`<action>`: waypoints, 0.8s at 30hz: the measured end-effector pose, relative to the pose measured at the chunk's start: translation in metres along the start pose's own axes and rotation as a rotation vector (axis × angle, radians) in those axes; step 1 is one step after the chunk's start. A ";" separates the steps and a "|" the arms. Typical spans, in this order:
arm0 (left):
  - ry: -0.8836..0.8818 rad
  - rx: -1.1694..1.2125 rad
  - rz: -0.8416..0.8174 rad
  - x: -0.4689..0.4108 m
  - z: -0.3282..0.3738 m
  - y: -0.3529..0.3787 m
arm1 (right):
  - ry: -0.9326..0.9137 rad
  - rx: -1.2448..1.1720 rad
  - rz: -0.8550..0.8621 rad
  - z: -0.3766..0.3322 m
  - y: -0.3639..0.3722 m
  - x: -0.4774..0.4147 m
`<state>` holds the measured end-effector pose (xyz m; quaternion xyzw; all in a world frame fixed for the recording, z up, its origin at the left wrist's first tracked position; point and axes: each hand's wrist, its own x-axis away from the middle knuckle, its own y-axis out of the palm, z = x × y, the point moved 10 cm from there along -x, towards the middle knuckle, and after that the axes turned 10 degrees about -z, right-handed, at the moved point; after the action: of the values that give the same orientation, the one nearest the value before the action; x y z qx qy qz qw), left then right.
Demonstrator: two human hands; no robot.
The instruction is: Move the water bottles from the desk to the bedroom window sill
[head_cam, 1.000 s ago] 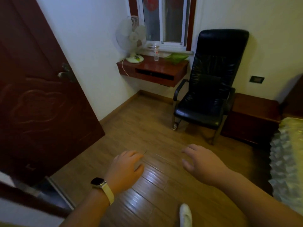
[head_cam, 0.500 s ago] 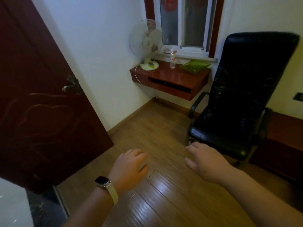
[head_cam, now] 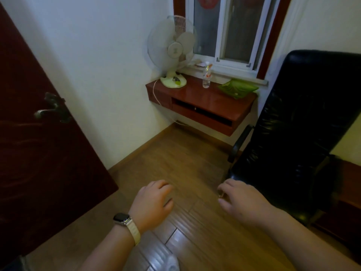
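A clear water bottle (head_cam: 206, 77) with a red label stands upright on the red-brown wall-mounted desk (head_cam: 203, 103), just below the window sill (head_cam: 230, 76). My left hand (head_cam: 151, 204), with a watch on its wrist, and my right hand (head_cam: 242, 202) hang low over the wooden floor, far from the desk. Both hands hold nothing and their fingers are loosely curled and apart.
A white table fan (head_cam: 172, 53) and a green glass dish (head_cam: 237, 88) also stand on the desk. A black leather chair (head_cam: 297, 122) fills the right side, close to my right hand. A dark red door (head_cam: 39, 137) stands open at the left. Floor lies between.
The view has moved forward into the room; desk, fan and chair loom larger and nearer. Both hands keep the same pose, holding nothing.
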<state>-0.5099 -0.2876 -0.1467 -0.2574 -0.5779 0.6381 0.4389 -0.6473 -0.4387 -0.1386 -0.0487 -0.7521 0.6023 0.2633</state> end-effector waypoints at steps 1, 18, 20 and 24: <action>0.006 0.003 0.002 -0.020 -0.010 -0.007 | 0.028 0.004 -0.008 0.003 -0.007 -0.018; 0.169 0.008 -0.057 -0.265 -0.088 -0.107 | 0.152 -0.124 0.094 0.051 -0.143 -0.225; 0.166 0.003 -0.084 -0.293 -0.090 -0.103 | 0.137 -0.145 0.045 0.064 -0.135 -0.255; 0.113 -0.031 -0.131 -0.355 -0.101 -0.099 | 0.086 -0.197 0.000 0.098 -0.127 -0.329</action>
<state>-0.2284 -0.5457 -0.1354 -0.2612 -0.5779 0.5834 0.5074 -0.3793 -0.6880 -0.1445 -0.1001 -0.7956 0.5227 0.2894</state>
